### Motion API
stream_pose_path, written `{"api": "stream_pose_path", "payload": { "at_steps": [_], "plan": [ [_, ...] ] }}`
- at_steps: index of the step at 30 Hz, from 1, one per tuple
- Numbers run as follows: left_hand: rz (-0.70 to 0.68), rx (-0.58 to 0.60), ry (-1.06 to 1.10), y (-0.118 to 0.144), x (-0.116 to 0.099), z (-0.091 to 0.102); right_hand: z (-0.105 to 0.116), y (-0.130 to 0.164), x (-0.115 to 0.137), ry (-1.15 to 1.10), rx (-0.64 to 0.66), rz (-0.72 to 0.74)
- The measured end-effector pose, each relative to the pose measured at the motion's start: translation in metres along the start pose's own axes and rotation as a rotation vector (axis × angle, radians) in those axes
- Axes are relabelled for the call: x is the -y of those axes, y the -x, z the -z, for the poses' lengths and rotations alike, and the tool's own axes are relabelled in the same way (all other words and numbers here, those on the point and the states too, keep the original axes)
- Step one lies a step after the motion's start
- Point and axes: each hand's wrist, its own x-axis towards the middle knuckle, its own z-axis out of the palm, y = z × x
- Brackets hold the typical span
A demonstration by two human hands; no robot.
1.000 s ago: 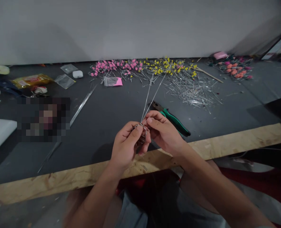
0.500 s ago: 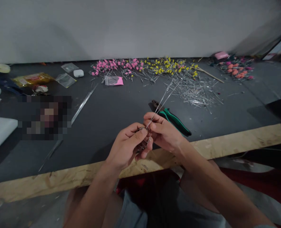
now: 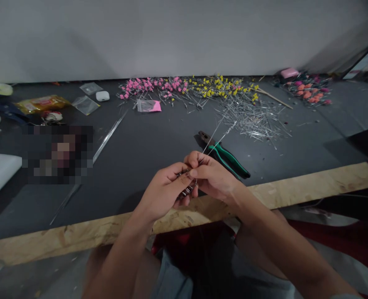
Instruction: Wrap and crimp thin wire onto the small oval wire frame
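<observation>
My left hand [image 3: 163,193] pinches a small coil of silver wire [image 3: 186,187] just above the table's near edge. My right hand [image 3: 213,176] grips the same wire where it leaves the coil. Two thin wire ends [image 3: 216,135] stick out from between my fingers and slant up to the right. Most of the coil is hidden by my fingers. Green-handled pliers [image 3: 230,155] lie on the dark table top just behind my right hand.
A heap of cut silver wires [image 3: 252,116] lies at the back, with pink beaded wires [image 3: 149,86], yellow beaded wires [image 3: 218,85] and orange ones [image 3: 310,92]. Long wire rods [image 3: 107,137], a pink packet [image 3: 149,106], a white case [image 3: 102,96]. The wooden table edge [image 3: 78,234] runs in front.
The wire ends have swung from pointing away at the back of the table down to the right. My hands have closed tighter together around the coil.
</observation>
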Motion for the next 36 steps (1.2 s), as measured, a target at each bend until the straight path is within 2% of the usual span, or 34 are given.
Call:
{"api": "stream_pose_path", "payload": {
  "at_steps": [13,23,27,33,36],
  "plan": [
    [-0.011,-0.052,-0.177,0.0017,-0.0072,-0.0026,-0.0056,0.0018,-0.0001,0.075,-0.107,0.051],
    [-0.082,-0.058,-0.319,0.0039,-0.0037,-0.0009,-0.0026,-0.0001,-0.0034,0.171,-0.085,0.110],
    [-0.050,-0.061,-0.293,0.0045,-0.0062,-0.0006,-0.0012,0.0006,-0.0046,0.202,-0.094,0.119],
    [0.018,-0.062,-0.089,0.0031,-0.0024,0.0034,0.0005,0.0010,-0.0033,0.253,-0.097,0.150],
    [0.044,-0.070,-0.058,0.0013,0.0010,0.0071,0.0006,0.0011,-0.0006,0.284,-0.086,0.164]
  ]
}}
